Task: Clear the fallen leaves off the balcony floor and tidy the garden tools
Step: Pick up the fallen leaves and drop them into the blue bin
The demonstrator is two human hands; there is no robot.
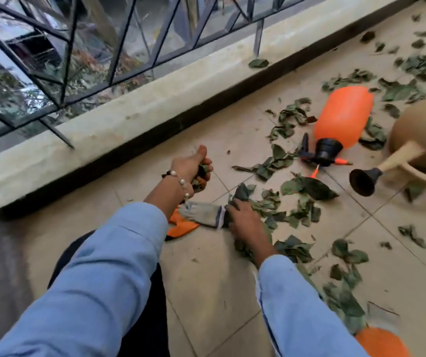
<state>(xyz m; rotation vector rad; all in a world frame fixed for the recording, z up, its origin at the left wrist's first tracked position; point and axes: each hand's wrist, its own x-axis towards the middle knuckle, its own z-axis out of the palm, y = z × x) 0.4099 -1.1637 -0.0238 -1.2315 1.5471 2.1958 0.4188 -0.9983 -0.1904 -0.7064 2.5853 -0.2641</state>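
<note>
Beige tiled balcony floor (206, 274) runs along a low concrete curb (134, 109) topped by a dark metal railing (60, 55), and green leaves (297, 210) lie scattered over the tiles. Taking the orange sprayer (343, 117) as the landmark, it lies on its side among the leaves with its black pump head pointing toward the person. Just to its right a tan watering can (418, 140) also lies tipped, its black rose near the sprayer's nozzle. Well below and left of the sprayer, a grey work glove (201, 213) lies flat, an orange glove (181, 228) partly beneath it. The left hand (194, 168), a bead bracelet on its wrist, is clenched round a bunch of leaves above the grey glove. The right hand (243, 220) rests fingers-down on leaves at that glove's dark end; whether it grips anything cannot be told. Both arms wear light blue sleeves (119, 253).
</note>
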